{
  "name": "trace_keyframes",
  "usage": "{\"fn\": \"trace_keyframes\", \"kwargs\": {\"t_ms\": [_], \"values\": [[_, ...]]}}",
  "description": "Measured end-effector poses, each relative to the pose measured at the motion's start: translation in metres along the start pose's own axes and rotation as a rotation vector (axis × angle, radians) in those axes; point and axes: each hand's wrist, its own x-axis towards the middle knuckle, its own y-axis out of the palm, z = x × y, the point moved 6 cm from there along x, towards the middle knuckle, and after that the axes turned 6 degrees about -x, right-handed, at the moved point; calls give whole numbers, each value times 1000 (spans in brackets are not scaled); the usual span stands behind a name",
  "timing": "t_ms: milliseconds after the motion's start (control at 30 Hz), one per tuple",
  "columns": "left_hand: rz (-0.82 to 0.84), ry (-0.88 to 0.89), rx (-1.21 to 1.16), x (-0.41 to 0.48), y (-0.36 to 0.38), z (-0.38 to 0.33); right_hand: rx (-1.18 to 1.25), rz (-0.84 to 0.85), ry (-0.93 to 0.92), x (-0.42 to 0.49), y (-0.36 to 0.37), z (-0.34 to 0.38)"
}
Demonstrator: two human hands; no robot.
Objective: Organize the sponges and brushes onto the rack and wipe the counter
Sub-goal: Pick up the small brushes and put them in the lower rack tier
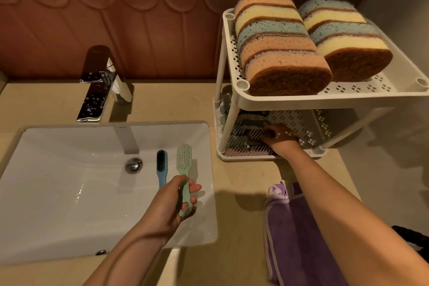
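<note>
My left hand (173, 202) hangs over the white sink (58, 193) and grips two brushes by their handles, a pale green one (184, 165) and a blue one (161, 167) with black bristles. My right hand (279, 137) reaches into the lower tier of the white rack (239, 100) and grips a dark brush (256, 133) among several brushes lying there. Two rows of sponges (278, 53) in orange, yellow and blue stand on the rack's upper tier.
A purple cloth (294, 227) lies on the beige counter (185, 100) under my right forearm. A chrome faucet (99, 83) stands behind the sink. A mirror runs along the top and a dark wall closes the right side.
</note>
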Motion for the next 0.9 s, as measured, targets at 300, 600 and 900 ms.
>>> {"fn": "trace_keyframes", "kwargs": {"t_ms": [300,600,900], "values": [[12,-16,-10,-3,-1,0,14,-34,-13,-12,0,2],[45,-23,49,-9,-4,-3,80,-105,-14,-23,-2,3],[106,89,243,-11,0,-4,587,-43,-119,-125,12,78]]}}
